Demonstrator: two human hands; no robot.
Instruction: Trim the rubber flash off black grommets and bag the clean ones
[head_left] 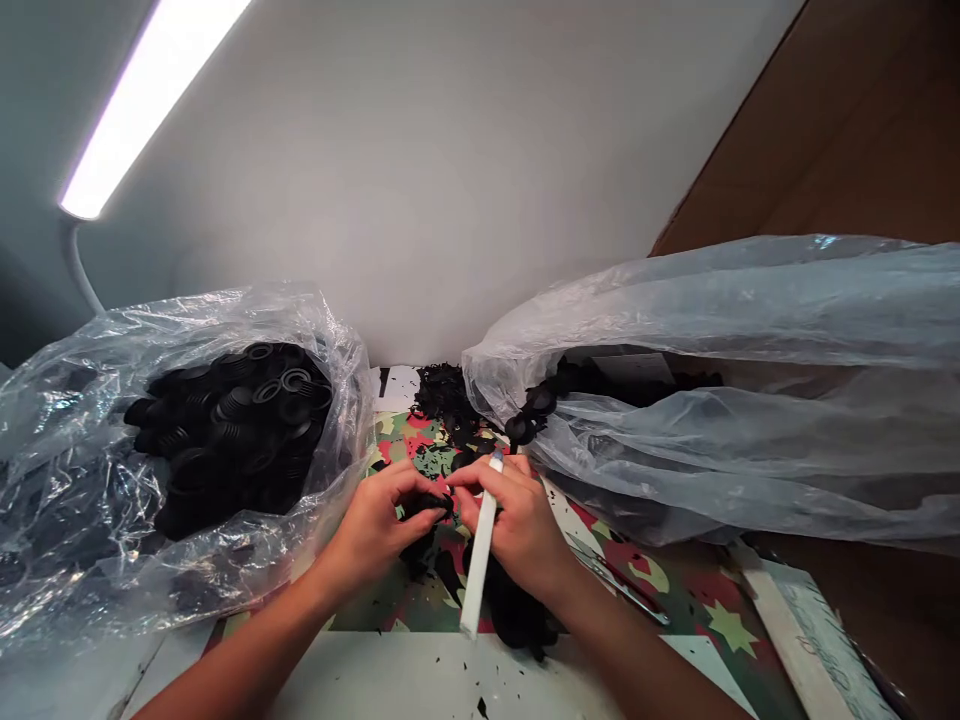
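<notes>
My left hand [381,515] is closed on a small black rubber piece [436,506], pinched between thumb and fingers above a patterned mat. Right beside it, my right hand [519,518] is closed with a long white stick-like tool [481,562] held across its fingers. The tool slants down toward me; its working tip is too small to make out. The right fingertips are at the edge of the black piece; whether they grip it, I cannot tell. More black rubber pieces [521,612] lie beneath my right wrist.
At left, a clear plastic bag [82,510] holds many ribbed black rubber parts [232,430]. Another plastic bag [750,440] lies open at right, with black pieces at its mouth. Black scraps [444,395] are heaped behind my hands. Metal scissors-like tool [630,590] rests right; a lamp [150,105] shines above.
</notes>
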